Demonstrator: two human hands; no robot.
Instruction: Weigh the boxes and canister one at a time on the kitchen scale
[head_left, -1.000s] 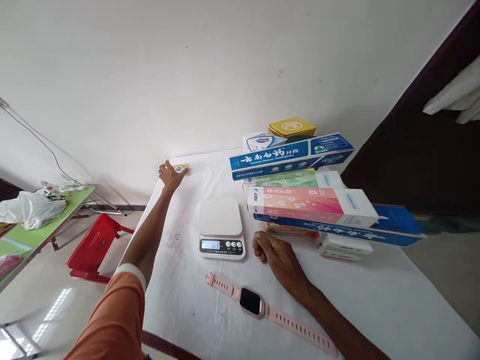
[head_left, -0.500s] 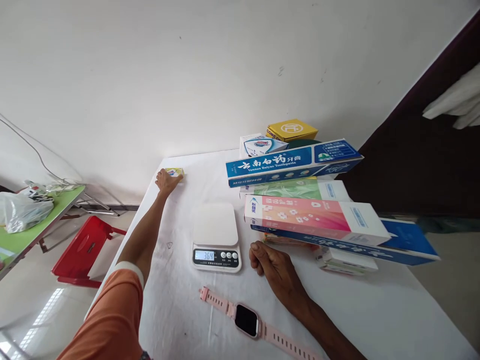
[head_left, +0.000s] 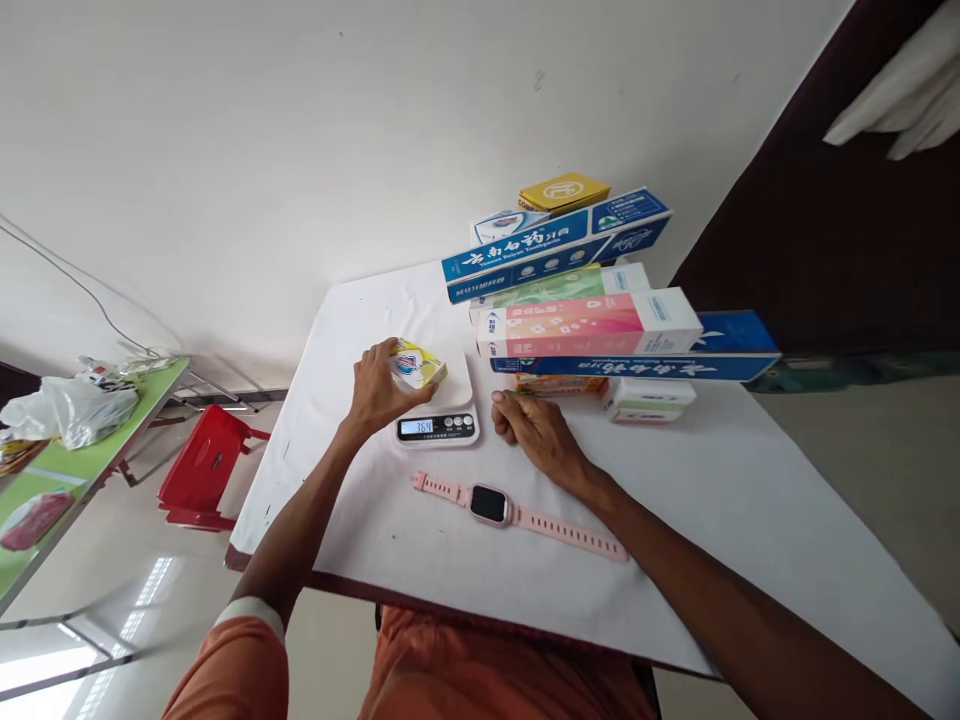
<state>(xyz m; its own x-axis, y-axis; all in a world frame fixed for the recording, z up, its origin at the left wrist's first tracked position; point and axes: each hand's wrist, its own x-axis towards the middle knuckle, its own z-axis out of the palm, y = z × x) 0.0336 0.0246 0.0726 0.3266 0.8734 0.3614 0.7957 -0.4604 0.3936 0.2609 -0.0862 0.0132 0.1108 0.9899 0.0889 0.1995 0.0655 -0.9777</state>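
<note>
My left hand (head_left: 377, 388) is closed round a small yellow-and-white packet (head_left: 417, 364) and holds it just over the white kitchen scale (head_left: 442, 419), whose display is lit. My right hand (head_left: 531, 428) rests on the white table (head_left: 712, 500) to the right of the scale, fingers curled under, with nothing visible in it. A pink smartwatch (head_left: 495, 504) lies flat in front of the scale, strap stretched out.
A stack of toothpaste boxes (head_left: 585, 320) and small cartons fills the table's far right, topped by a yellow box (head_left: 564, 190). Left of the table stand a red stool (head_left: 206, 467) and a green table (head_left: 82, 440) bearing plastic bags. A white wall is behind.
My left hand took the small packet from the table's far left corner and brought it back over the scale. My right hand stayed put. The view pulled back from the table.
</note>
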